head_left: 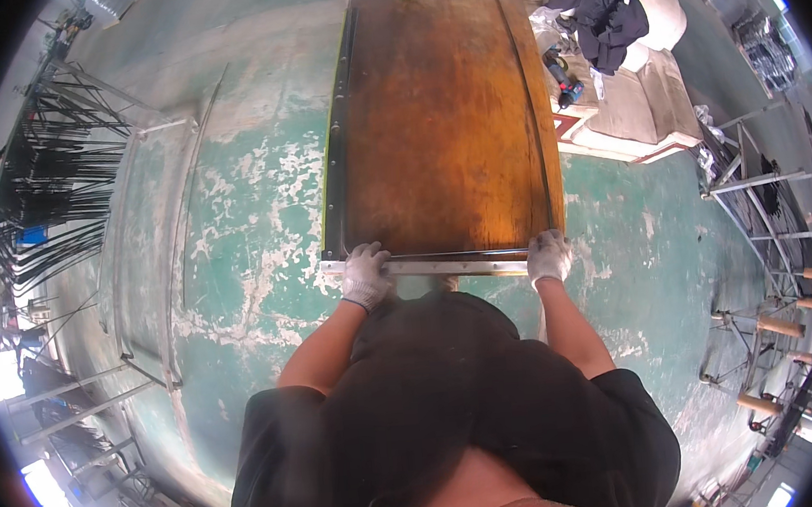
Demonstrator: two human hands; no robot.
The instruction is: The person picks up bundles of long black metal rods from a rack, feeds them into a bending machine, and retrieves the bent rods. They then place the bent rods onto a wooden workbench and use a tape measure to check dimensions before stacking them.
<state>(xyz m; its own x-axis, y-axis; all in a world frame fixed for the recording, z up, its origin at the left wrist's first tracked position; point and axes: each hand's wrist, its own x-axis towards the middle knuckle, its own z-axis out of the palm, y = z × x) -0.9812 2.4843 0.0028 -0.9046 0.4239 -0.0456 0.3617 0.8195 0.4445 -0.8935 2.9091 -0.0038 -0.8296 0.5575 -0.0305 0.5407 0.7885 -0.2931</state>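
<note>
Evidently, the long brown table stretches away from the person, with a pale metal bar across its near end. The bar should be stiff, fairly light and perhaps slick, best taken near both ends; its long axis runs left to right, square to the table's length. Gloved left hand and right hand bend their fingers over the table's near corners; whether they grip, I cannot tell

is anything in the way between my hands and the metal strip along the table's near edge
Only the white gloves; nothing else visible stands between the left hand or the right hand and the metal strip. What lies beneath the hands is hidden.
</note>
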